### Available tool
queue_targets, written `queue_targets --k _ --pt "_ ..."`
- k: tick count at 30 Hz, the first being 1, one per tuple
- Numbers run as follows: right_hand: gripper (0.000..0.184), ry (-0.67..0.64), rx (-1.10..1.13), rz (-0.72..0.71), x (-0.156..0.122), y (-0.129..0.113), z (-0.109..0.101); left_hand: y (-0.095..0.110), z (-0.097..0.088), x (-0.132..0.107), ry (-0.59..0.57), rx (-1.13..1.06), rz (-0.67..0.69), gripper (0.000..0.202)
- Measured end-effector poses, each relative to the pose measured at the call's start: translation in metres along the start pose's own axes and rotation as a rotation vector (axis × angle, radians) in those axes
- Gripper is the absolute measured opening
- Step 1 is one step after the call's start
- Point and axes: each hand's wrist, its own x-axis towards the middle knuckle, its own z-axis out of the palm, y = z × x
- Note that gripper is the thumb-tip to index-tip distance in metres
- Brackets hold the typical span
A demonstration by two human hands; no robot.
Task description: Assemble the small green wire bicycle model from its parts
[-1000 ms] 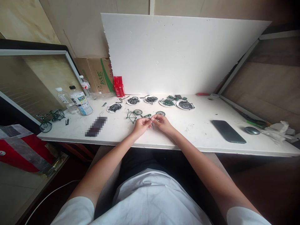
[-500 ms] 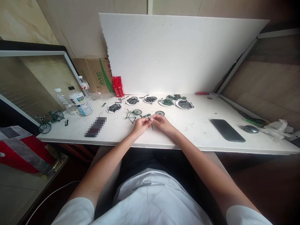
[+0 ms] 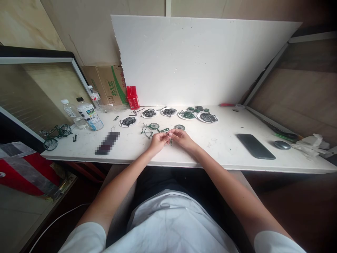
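Note:
My left hand (image 3: 160, 140) and my right hand (image 3: 180, 137) meet over the table, fingertips pinched together. Between them is something small and mostly hidden; a thin green piece (image 3: 171, 142) sticks out below the fingers. Which hand bears it I cannot tell. Just beyond my left hand lies a partly built green toy bicycle frame (image 3: 147, 131) with a rear wheel (image 3: 154, 125). A small green part (image 3: 165, 129) rests behind my fingertips. Behind my right hand lies a loose spoked wheel (image 3: 179, 127).
Several small plates of dark and green parts, one a white plate (image 3: 201, 119), line the back. A complete toy bicycle (image 3: 58, 135) stands left by a bottle (image 3: 91, 116). A phone (image 3: 256, 146) and a mouse (image 3: 282, 145) lie right. A white board (image 3: 200, 63) rises behind.

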Motion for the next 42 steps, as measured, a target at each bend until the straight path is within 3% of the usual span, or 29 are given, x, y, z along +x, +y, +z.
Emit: queue_targets --k 8,18,36,42 --pt "0.041 0.069 -0.104 -0.055 0.003 0.01 -0.004 0.001 0.002 0.0 -0.015 -0.032 -0.033 0.056" --pt "0.038 -0.022 -0.01 -0.033 0.002 0.008 -0.002 0.001 0.003 0.0 -0.028 -0.011 -0.011 0.056" --pt "0.033 -0.023 0.005 -0.061 0.001 0.013 -0.002 -0.009 0.004 0.001 0.028 0.119 0.055 0.051" --pt "0.037 0.11 -0.134 -0.059 0.003 0.021 -0.004 -0.011 0.004 0.0 0.105 0.165 0.09 0.043"
